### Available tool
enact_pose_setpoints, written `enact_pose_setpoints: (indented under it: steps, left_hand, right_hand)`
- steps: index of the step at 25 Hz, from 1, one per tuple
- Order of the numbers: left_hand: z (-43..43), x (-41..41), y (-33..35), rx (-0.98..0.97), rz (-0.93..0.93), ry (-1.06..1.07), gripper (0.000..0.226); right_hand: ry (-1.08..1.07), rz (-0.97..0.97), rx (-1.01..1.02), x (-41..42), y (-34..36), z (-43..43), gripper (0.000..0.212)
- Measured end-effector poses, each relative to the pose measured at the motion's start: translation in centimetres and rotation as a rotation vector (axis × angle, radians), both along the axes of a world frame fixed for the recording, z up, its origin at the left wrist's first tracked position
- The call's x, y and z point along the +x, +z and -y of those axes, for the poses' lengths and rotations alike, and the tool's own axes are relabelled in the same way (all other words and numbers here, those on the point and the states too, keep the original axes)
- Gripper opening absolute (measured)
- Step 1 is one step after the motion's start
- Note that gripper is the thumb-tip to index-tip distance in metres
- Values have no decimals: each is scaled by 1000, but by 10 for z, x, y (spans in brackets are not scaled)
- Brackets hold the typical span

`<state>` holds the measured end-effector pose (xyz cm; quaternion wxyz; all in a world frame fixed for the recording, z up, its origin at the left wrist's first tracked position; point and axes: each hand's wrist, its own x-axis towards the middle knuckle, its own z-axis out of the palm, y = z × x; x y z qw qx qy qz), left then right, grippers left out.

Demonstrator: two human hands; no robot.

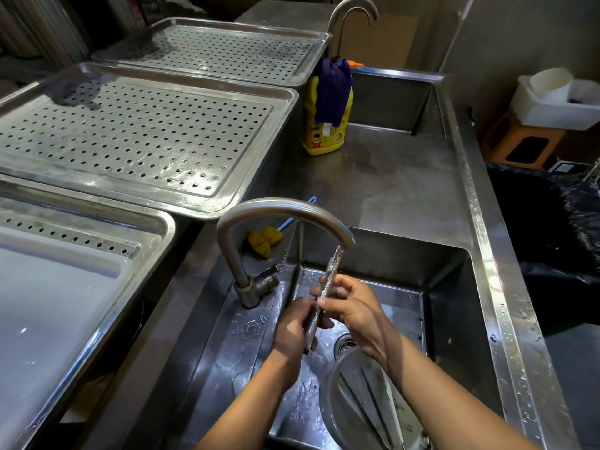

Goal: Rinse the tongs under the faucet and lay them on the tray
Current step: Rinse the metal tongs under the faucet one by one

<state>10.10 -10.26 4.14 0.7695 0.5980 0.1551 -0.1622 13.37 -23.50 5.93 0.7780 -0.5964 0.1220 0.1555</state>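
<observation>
A pair of metal tongs [331,272] points up into the water running from the curved faucet [285,211] over the near sink [448,287]. My left hand [293,329] grips the lower handle end of the tongs. My right hand [350,303] pinches their middle from the right. Both hands are wet and held over the basin. A perforated steel tray [136,138] lies on the counter to the left, with nothing on it. A second perforated tray [220,50] sits behind it.
A round container [360,401] holding more metal utensils rests in the sink at the front. A yellow sponge [264,241] lies behind the faucet. A yellow detergent bottle [324,125] under a purple cloth stands on the counter. A white board fills the near-left tray [48,303].
</observation>
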Motion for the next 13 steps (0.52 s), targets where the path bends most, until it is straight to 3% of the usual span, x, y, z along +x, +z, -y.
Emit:
enact_pose_setpoints:
  steps: [1, 3, 5, 13]
  left_hand:
    - [2, 3, -1, 0, 7, 6, 39]
    - [9, 9, -3, 12, 43, -18, 35]
    - [18, 17, -2, 48, 84, -26, 27]
    - [26, 16, 1, 172, 135, 47, 34]
  right_hand:
    - [28, 15, -35, -1, 1, 0, 23]
    - [-5, 55, -123, 4, 5, 4, 5]
    - [-33, 81, -172, 14, 8, 8, 14]
    - [26, 166, -296, 13, 19, 10, 17]
